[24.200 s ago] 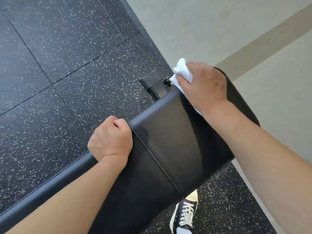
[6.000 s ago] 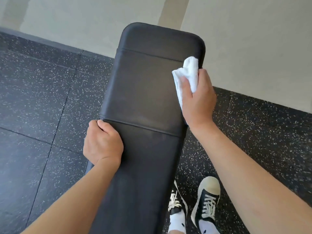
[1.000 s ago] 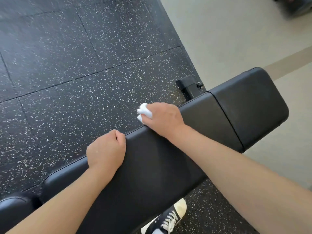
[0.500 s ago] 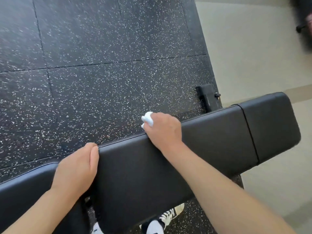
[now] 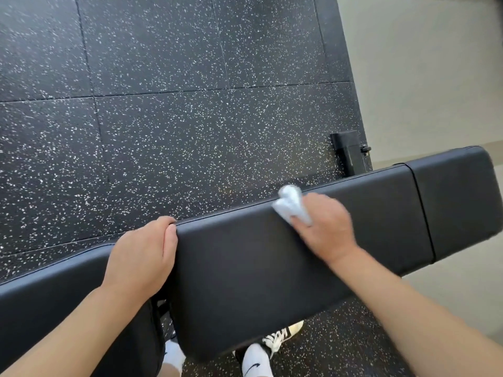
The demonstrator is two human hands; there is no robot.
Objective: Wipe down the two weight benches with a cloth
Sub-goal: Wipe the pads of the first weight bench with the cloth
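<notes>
Your right grip (image 5: 325,227) pinches the cloth (image 5: 291,204) at the worktop's (image 5: 381,213) far edge (left grip (image 5: 141,255) curls round that edge); press lightly and it could slip off.

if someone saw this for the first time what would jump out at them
The white cloth, bunched under the right hand near the far edge of the long black bench pad, stands out most against all the dark. Next comes the left hand, gripping the pad's end by the gap to the neighbouring pad. Behind lies black rubber flooring with white flecks.
</notes>
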